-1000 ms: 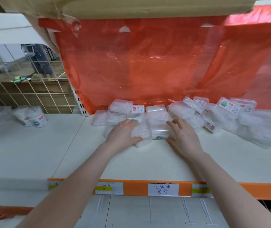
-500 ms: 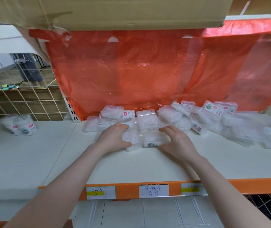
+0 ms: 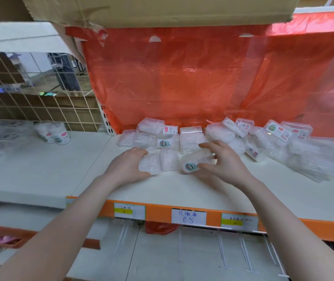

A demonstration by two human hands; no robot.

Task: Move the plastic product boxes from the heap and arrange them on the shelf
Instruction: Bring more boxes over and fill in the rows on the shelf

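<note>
From my remote feed: an orange plastic sheet (image 3: 162, 82) hangs as the backdrop, with a cardboard box (image 3: 162, 9) overhanging it from above. To the left I see a wire grid panel (image 3: 20, 98), a room visible through it. An orange edge strip (image 3: 212, 218) carries three price labels (image 3: 188, 217), the middle one handwritten. Two small tubs (image 3: 55, 133) stand at far left. Lighting is even and soft throughout.

Both forearms are bare to the frame's edge, and the hands (image 3: 182, 164) wear nothing.
</note>
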